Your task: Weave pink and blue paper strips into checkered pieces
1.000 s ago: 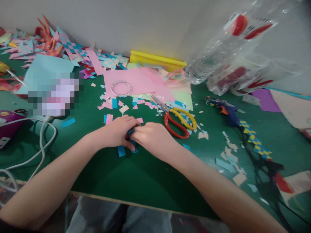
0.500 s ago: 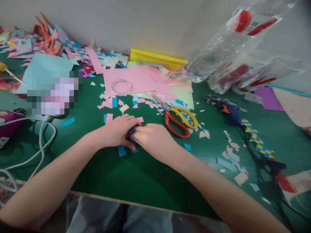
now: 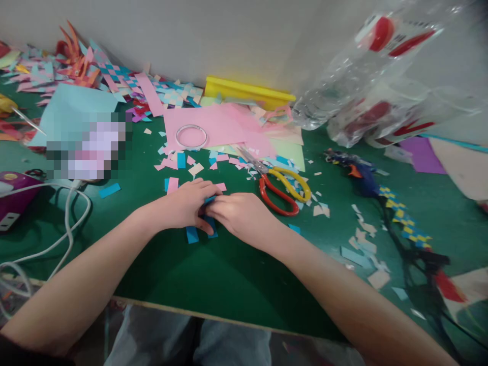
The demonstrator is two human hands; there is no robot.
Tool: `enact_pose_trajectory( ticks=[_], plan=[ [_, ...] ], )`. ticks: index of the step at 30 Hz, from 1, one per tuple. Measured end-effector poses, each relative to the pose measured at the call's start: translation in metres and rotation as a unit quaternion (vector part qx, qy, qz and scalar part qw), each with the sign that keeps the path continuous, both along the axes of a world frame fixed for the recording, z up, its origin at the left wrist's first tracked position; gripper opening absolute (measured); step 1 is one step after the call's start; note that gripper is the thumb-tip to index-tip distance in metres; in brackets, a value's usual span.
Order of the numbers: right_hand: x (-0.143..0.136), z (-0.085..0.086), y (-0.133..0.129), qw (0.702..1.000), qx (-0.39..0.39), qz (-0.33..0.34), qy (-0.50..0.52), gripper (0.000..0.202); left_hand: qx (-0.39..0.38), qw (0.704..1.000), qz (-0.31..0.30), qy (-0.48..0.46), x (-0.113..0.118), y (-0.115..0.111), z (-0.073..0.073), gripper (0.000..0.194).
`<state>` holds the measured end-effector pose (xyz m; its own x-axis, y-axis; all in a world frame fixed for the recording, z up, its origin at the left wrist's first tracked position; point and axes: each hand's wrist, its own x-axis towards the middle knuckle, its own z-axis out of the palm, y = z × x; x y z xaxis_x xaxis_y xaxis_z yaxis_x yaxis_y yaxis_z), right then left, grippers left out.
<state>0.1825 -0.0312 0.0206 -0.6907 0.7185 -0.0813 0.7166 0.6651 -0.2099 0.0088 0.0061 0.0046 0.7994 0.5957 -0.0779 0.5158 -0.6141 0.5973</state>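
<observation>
Between my two hands is a small blue paper piece, pinched at its edges. My left hand curves over it from the left, thumb below and fingers above. From the right, my right hand grips the same piece with thumb and forefinger; its other fingers are curled in. Under and beside my left hand lie more blue paper strips. A pink strip rests just beyond my left wrist. Scissors with one red and one yellow handle lie beyond my right hand.
Pink sheets carry a silver ring. A yellow holder stands by the wall. Plastic-wrapped cups are at the right. A blurred-out phone with a white cable lies left. Paper scraps are scattered about.
Both hands stay nearly in place, with slightly more of the blue piece showing between the fingers. The whole view has shifted a little.
</observation>
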Motion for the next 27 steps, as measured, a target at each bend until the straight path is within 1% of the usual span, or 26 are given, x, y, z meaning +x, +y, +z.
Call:
enact_pose_trajectory(
  ticks=[4, 9, 15, 21, 23, 27],
  plan=[
    [0.0021, -0.0006, 0.0014, 1.0, -0.003, 0.006, 0.022, 0.023, 0.003, 1.0, -0.001, 0.004, 0.0004, 0.0003, -0.0004, 0.063],
    [0.003, -0.0012, 0.0024, 1.0, -0.015, 0.008, 0.019, 0.023, 0.006, 1.0, 0.0, 0.005, 0.0011, -0.0004, -0.0002, 0.066],
    [0.0048, -0.0036, 0.0033, 1.0, -0.01, 0.013, 0.027, 0.022, 0.012, 1.0, 0.0, 0.004, 0.0003, -0.0004, -0.0011, 0.072],
    [0.0061, -0.0045, 0.0024, 0.999, 0.007, 0.018, 0.03, 0.022, 0.011, 1.0, 0.0, 0.0, 0.0001, -0.0002, -0.0001, 0.064],
    [0.0064, -0.0031, 0.0015, 0.999, 0.014, 0.022, 0.018, 0.022, 0.01, 1.0, 0.002, 0.001, 0.0001, -0.0004, 0.0009, 0.063],
    [0.0062, 0.0016, -0.0015, 0.998, 0.042, 0.039, -0.018, 0.018, 0.005, 1.0, 0.003, 0.001, -0.0004, -0.0005, 0.001, 0.053]
  ],
)
